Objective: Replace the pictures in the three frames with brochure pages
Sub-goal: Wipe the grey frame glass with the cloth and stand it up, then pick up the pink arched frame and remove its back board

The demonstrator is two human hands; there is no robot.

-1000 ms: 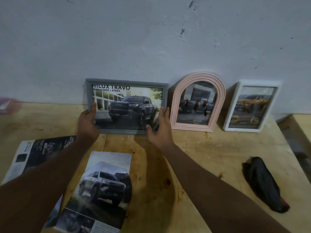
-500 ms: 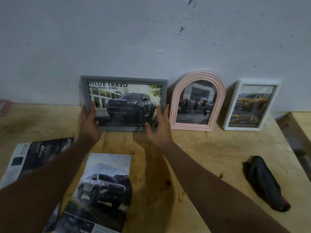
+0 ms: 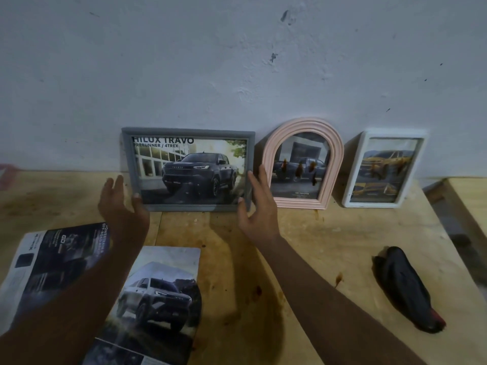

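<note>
Three frames lean on the wall at the back of the wooden table (image 3: pixel 329 246). The grey frame (image 3: pixel 188 169) holds a dark pickup page titled HILUX TRAVO. Right of it stand a pink arched frame (image 3: pixel 303 164) and a white frame (image 3: pixel 384 169), each showing a vehicle page. My left hand (image 3: pixel 121 206) is spread at the grey frame's lower left corner, fingers off the edge, thumb tip touching the corner. My right hand (image 3: pixel 259 206) is spread at its lower right corner, thumb on the rim, fingers beside the edge.
A loose brochure page (image 3: pixel 155 299) showing a silver SUV lies in front of me, and a dark brochure (image 3: pixel 52 259) lies to its left under my left forearm. A black bundled object (image 3: pixel 405 288) rests at the right. Another wooden surface (image 3: pixel 469 201) adjoins on the far right.
Both hands gripped the grey frame's lower corners and shifted it slightly left against the wall. Now the fingers have spread and loosened, with the left fingers off the frame's edge.
</note>
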